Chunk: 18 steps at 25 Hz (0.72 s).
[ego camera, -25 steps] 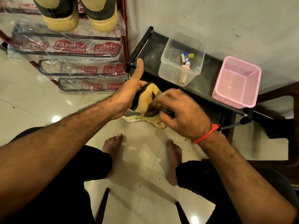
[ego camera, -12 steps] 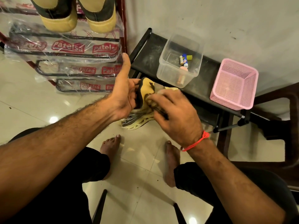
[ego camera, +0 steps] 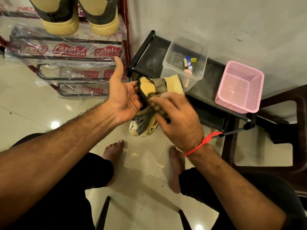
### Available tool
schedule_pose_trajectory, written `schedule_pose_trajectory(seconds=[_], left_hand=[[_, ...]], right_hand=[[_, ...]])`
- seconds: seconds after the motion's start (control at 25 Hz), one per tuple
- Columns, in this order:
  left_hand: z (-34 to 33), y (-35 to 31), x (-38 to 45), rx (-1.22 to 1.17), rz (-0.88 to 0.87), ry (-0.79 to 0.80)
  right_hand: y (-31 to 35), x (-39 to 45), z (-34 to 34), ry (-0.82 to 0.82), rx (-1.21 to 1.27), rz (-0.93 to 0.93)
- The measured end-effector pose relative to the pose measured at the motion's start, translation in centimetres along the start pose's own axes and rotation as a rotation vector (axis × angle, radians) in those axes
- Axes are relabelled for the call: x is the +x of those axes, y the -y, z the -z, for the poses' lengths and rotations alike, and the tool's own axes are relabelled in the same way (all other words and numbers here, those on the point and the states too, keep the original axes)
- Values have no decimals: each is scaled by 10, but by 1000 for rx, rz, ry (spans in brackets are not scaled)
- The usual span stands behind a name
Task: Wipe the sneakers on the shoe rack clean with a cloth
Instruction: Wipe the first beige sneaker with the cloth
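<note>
Sneaker rests loosely against my open left hand; my right hand, gripping the cloth, could knock it free.

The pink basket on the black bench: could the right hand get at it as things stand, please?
Probably yes: the pink basket sits uncovered beside the right hand, with nothing between them, but that hand now presses a cloth on the sneaker.

The right hand is motion-blurred and covers most of the cloth; whether its fingers curl round the cloth cannot be told. The left hand hides the heel of the sneaker. The upper frame edge cuts off the paired shoes. Labels on the small tubes are too small to read.
</note>
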<state>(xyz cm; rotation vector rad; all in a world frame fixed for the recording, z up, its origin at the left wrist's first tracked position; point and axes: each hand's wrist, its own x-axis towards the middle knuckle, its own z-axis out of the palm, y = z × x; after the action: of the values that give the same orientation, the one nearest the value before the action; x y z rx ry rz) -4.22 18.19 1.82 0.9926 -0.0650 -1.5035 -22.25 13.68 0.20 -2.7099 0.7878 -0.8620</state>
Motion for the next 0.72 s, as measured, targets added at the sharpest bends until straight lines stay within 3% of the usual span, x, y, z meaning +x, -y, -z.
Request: schedule_pose_trajectory(seconds=[0.08, 0.2, 0.32, 0.48, 0.6, 0.72], left_hand=[[-2, 3, 1, 15, 11, -2], [1, 4, 0, -32, 6, -3], [0, 5, 1, -36, 2, 6], [1, 4, 0, -19, -19, 31], [-9, 8, -6, 208, -28, 46], [-13, 12, -7, 496, -68, 46]], right_hand=[[-3, 3, 1, 15, -3, 35], [-4, 6, 2, -34, 3, -88], [8, -4, -3, 51, -4, 56], [-12, 6, 7, -8, 19, -142], [7, -1, 1, 62, 29, 53], [-13, 13, 14, -14, 66, -124]])
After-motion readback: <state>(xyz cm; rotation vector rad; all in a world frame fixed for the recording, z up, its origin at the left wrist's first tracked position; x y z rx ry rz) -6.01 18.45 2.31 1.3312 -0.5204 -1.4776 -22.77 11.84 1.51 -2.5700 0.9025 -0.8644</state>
